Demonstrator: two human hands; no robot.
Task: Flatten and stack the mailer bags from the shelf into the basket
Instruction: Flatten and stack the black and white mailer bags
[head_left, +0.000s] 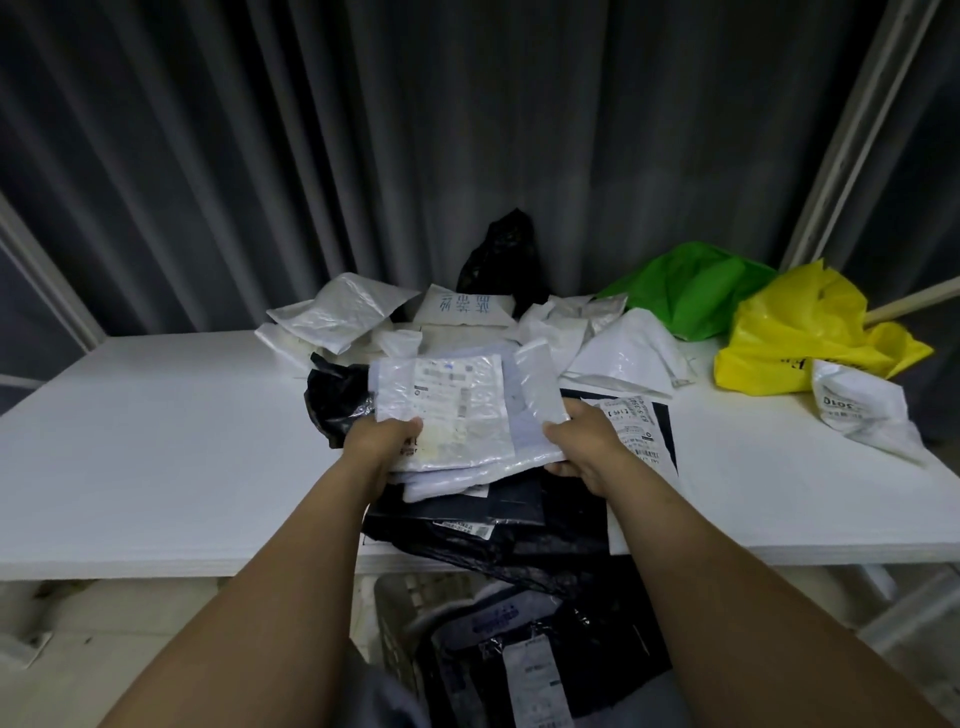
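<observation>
A flat stack of white mailer bags (457, 410) with a shipping label on top is held over the middle of the white shelf (156, 457). My left hand (382, 441) grips its near left corner and my right hand (582, 441) grips its near right edge. Under the stack lie black mailer bags (493, 525) that hang over the shelf's front edge. The basket (400, 634) stands below the shelf edge, with dark labelled bags (530, 654) inside. More crumpled white mailer bags (337, 312) lie behind the stack.
A green bag (691, 291) and a yellow bag (810, 332) sit at the shelf's back right, a white printed bag (862, 405) beside them. A black bag (504, 254) stands against the grey curtain. White frame posts rise at both sides.
</observation>
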